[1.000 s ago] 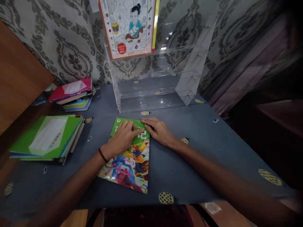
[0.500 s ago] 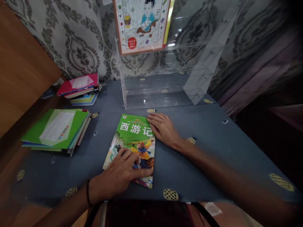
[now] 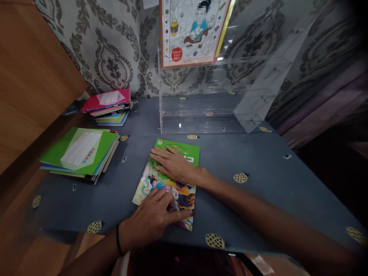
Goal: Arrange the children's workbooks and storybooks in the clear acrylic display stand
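A green-topped picture book (image 3: pixel 181 193) with a colourful cartoon cover lies flat on the table, slightly turned. My left hand (image 3: pixel 156 212) rests on its lower part, thumb stretched out to the right across the cover and the fingers somewhat bent. Across the upper part of the cover lies my right hand (image 3: pixel 178 165), palm down with its fingers stretched to the left, hiding most of the white title characters. Neither hand grips the book; both lie on its surface. A black band circles my left wrist.
At the left stand a stack of books with a green top (image 3: pixel 51 153) and, behind it, one with a pink top (image 3: pixel 94 102). A clear acrylic rack (image 3: pixel 201 126) stands at the back, holding a colouring book (image 3: pixel 186 46). The dark blue tablecloth (image 3: pixel 258 207) has a pineapple pattern.
My right hand has moved left from the book's upper right edge onto the title area. My left hand stays on the lower cover. The whole view has shifted a little.
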A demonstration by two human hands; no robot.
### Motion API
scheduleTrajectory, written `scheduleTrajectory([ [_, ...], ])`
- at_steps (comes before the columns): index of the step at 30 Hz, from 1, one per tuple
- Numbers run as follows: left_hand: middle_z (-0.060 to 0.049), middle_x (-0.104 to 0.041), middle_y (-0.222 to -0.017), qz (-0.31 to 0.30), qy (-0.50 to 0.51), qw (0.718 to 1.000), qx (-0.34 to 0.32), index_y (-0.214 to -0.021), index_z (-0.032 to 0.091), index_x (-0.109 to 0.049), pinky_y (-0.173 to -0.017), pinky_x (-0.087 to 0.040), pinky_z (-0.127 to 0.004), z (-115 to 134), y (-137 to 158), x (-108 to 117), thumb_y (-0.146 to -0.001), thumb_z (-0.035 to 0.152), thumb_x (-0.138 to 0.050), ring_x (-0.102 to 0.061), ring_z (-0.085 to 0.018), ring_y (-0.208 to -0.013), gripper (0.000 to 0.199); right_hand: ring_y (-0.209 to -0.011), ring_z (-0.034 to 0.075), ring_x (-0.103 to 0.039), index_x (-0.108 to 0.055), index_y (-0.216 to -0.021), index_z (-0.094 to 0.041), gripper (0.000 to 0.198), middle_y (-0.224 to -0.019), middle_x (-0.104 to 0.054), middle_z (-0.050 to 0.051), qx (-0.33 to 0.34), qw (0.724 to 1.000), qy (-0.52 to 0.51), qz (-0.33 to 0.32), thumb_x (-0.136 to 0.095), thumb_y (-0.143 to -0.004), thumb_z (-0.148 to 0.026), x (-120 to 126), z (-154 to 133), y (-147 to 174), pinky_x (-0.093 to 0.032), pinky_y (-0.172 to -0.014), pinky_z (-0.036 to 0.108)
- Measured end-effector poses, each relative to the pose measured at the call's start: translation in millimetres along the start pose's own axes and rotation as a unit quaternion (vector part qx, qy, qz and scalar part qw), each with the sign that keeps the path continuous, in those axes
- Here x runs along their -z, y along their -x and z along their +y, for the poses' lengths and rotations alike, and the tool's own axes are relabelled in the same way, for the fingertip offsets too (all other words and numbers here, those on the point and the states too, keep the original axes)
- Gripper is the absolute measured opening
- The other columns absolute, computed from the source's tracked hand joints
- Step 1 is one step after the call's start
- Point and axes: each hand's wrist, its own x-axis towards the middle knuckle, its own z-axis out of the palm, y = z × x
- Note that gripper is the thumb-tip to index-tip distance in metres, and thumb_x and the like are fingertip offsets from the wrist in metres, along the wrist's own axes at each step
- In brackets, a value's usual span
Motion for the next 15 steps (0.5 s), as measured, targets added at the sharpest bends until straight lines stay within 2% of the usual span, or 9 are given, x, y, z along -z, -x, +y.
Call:
scheduleTrajectory([
  [2,-0.003,-0.053,-0.088,0.019,0.027,0.999,-0.002,-0.134,0.033,-0.056,-0.078,-0.047,-0.033,0.3,-1.5,3.9,-0.098,0.01,-0.046,-0.05,-0.019,-0.084,0.045,-0.143,0.028,-0.043,-0.053,-0.141,-0.037,0.05,-0.148,-0.054,0.003,-0.022,1.0,0.004,0.016,-0.062,-0.093,-0.024,-2.3,-0.1,-1.1,-0.027,-0.125,0.056],
  [4,-0.003,-0.055,-0.085,0.046,0.077,0.996,-0.002,-0.131,0.029,-0.059,-0.073,-0.048,-0.03,0.3,-2.4,12.4,-0.099,0.01,-0.044,-0.052,-0.017,-0.08,0.04,-0.144,0.029,-0.04,-0.051,-0.143,-0.034,0.054,-0.15,-0.051,0.006,-0.027,0.999,0.016,0.015,-0.063,-0.091,-0.025,-6.2,-9.0,2.1,-0.027,-0.125,0.057],
  [8,-0.004,-0.061,-0.091,0.145,0.179,0.973,0.033,-0.126,0.023,-0.061,-0.071,-0.05,-0.027,-8.0,-3.8,39.9,-0.099,0.009,-0.04,-0.058,-0.015,-0.083,0.036,-0.146,0.03,-0.036,-0.049,-0.144,-0.02,0.055,-0.154,-0.047,0.014,0.036,0.999,0.024,-0.024,-0.063,-0.093,-0.031,-15.0,-44.2,16.9,-0.025,-0.124,0.056],
  [11,-0.003,-0.06,-0.089,0.215,0.155,0.957,0.119,-0.119,0.022,-0.064,-0.072,-0.05,-0.026,-25.8,-9.1,56.6,-0.1,0.012,-0.041,-0.058,-0.015,-0.081,0.032,-0.144,0.031,-0.041,-0.053,-0.14,-0.013,0.051,-0.149,-0.052,0.016,0.068,0.996,0.023,-0.043,-0.056,-0.098,-0.042,-17.5,-70.0,28.4,-0.024,-0.123,0.055],
  [15,-0.003,-0.06,-0.09,0.219,0.098,0.949,0.204,-0.111,0.019,-0.066,-0.078,-0.05,-0.028,-54.8,-19.3,55.7,-0.099,0.016,-0.042,-0.058,-0.016,-0.084,0.027,-0.147,0.029,-0.034,-0.046,-0.146,-0.009,0.059,-0.154,-0.046,0.018,0.092,0.992,0.045,-0.069,-0.052,-0.1,-0.045,-15.1,-87.4,45.1,-0.021,-0.124,0.051],
])
